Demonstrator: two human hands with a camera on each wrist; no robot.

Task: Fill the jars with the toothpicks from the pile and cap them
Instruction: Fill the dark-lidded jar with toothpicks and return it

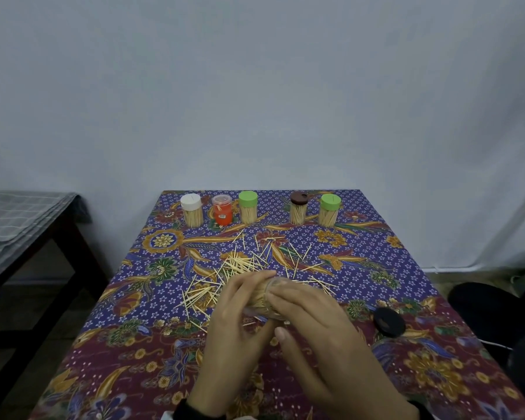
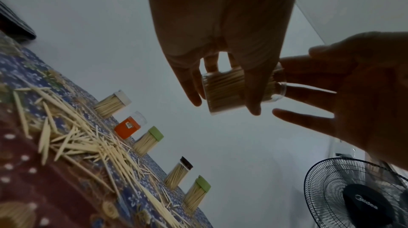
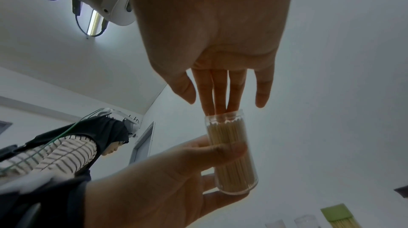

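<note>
A clear jar [image 1: 262,298] packed with toothpicks lies tilted on its side above the table's middle, uncapped. My left hand [image 1: 240,301] grips its body, thumb and fingers curled round it. The straight fingers of my right hand [image 1: 303,310] touch the toothpick ends at the jar's mouth [image 3: 222,116]. In the left wrist view the jar [image 2: 229,92] hangs between both hands. The loose toothpick pile [image 1: 240,268] is spread just beyond the hands. A black cap [image 1: 388,322] lies on the cloth to the right.
Five capped jars stand in a row at the table's far edge: white [image 1: 191,210], orange [image 1: 222,209], green [image 1: 248,206], brown [image 1: 298,207], green [image 1: 329,209]. A second table [image 1: 22,225] is at left, a dark chair [image 1: 491,310] and a fan [image 2: 357,196] at right.
</note>
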